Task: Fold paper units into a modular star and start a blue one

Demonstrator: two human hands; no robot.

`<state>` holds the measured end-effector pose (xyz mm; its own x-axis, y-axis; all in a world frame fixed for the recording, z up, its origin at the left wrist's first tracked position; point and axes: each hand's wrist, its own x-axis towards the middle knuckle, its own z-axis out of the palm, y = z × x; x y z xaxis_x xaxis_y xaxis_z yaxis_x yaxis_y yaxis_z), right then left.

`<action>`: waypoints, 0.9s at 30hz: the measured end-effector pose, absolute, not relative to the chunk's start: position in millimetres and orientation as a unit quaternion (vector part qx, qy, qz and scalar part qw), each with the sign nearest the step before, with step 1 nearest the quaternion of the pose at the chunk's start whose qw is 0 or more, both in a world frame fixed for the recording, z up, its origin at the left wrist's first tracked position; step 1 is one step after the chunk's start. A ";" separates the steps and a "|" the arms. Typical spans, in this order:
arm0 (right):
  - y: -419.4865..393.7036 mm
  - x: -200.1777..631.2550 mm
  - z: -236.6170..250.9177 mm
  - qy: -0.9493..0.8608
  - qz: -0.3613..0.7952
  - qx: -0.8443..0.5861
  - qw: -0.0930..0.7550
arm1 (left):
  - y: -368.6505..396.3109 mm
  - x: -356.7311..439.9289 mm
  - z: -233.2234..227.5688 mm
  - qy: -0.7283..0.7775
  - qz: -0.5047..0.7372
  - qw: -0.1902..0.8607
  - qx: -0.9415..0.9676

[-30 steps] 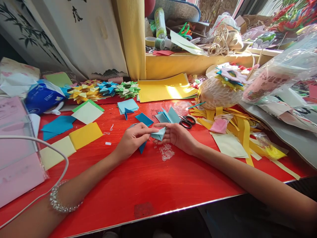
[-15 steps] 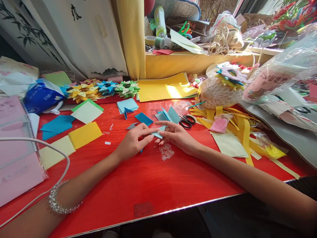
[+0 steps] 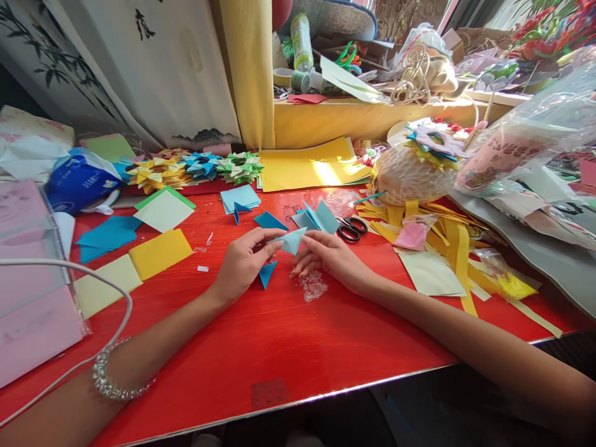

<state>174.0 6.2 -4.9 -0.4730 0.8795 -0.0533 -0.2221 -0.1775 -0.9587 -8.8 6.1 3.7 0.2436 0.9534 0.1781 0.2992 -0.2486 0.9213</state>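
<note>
While both hands meet near the middle of the red tabletop, they pinch folded blue paper pieces between them.

Left hand: fingers closed on the light blue folded piece at its left side, with a darker blue folded piece projecting below the fingers. Right hand: fingertips closed on the right side of the same light blue folded piece, wrist resting on the tabletop. A patch of clear tape residue lies just below the right hand. Black-handled scissors lie just behind the right hand, beside loose light blue pieces. Yellow, dark blue and pale squares lie toward the left edge. Finished paper stars line the far edge.
</note>
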 end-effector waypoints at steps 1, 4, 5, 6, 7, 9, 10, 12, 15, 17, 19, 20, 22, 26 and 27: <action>6.4 173.9 -3.8 -0.493 0.704 -0.334 0.387 | 5.5 -8.8 4.0 0.463 0.419 0.391 0.676; 7.4 174.2 -1.6 -0.471 0.724 -0.347 0.365 | 4.4 -9.0 4.5 0.445 0.443 0.355 0.692; 7.6 174.4 -1.3 -0.472 0.724 -0.345 0.366 | 4.4 -9.1 4.5 0.433 0.444 0.345 0.705; 7.7 174.6 -1.2 -0.476 0.721 -0.339 0.371 | 4.6 -9.3 4.4 0.418 0.442 0.338 0.718; 7.7 174.7 -1.2 -0.480 0.717 -0.332 0.382 | 5.1 -9.5 4.2 0.404 0.438 0.334 0.730; 7.5 174.7 -1.5 -0.479 0.711 -0.316 0.406 | 6.6 -9.8 3.6 0.382 0.427 0.331 0.750; 7.3 174.6 -1.9 -0.474 0.712 -0.310 0.416 | 7.4 -9.9 3.3 0.378 0.421 0.331 0.755; 7.2 174.1 -3.4 -0.465 0.710 -0.308 0.430 | 8.6 -9.7 2.9 0.381 0.409 0.332 0.760; 6.7 173.7 -7.1 -0.486 0.685 -0.314 0.443 | 8.5 -8.2 2.8 0.394 0.385 0.354 0.756; 6.0 173.7 -9.3 -0.511 0.661 -0.315 0.450 | 7.7 -7.0 2.8 0.406 0.370 0.380 0.744; 5.0 173.8 -10.7 -0.532 0.645 -0.313 0.450 | 7.3 -6.1 2.4 0.419 0.358 0.402 0.732; 4.5 173.9 -10.9 -0.539 0.641 -0.313 0.448 | 7.3 -5.9 2.0 0.423 0.354 0.408 0.728; 3.7 173.8 -11.0 -0.549 0.637 -0.311 0.443 | 7.7 -5.9 1.3 0.428 0.351 0.410 0.724; 2.8 173.4 -10.5 -0.557 0.632 -0.304 0.445 | 8.7 -6.0 0.8 0.436 0.353 0.407 0.721; 2.6 173.3 -10.3 -0.556 0.632 -0.304 0.446 | 8.9 -6.0 0.7 0.438 0.353 0.408 0.720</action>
<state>173.3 2.6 -10.3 -0.4173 0.9018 0.1129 -0.2265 0.0170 -0.9739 -6.0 8.9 0.7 0.3678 0.9177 0.1504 0.3429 -0.2842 0.8954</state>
